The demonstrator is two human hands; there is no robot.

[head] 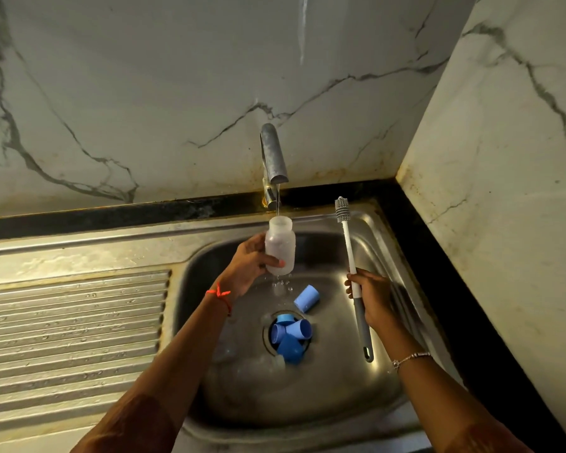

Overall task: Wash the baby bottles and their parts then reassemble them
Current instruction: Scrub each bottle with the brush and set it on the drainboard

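Gripping an unlabelled frosted bottle (280, 246) under the tap (273, 158), left hand (249, 264); right hand (374, 300) fingers around brush (353, 273).

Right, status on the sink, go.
Left hand holds bottle upright under running faucet. Right hand grips brush, clear of bottle. Blue caps piled over the drain. Nothing obstructing.

Frosted whitish bottle (280, 246); blue caps (291, 335); white-and-grey brush (353, 276); grey-veined white marble wall (144, 93); seemingly red wrist thread (219, 294)
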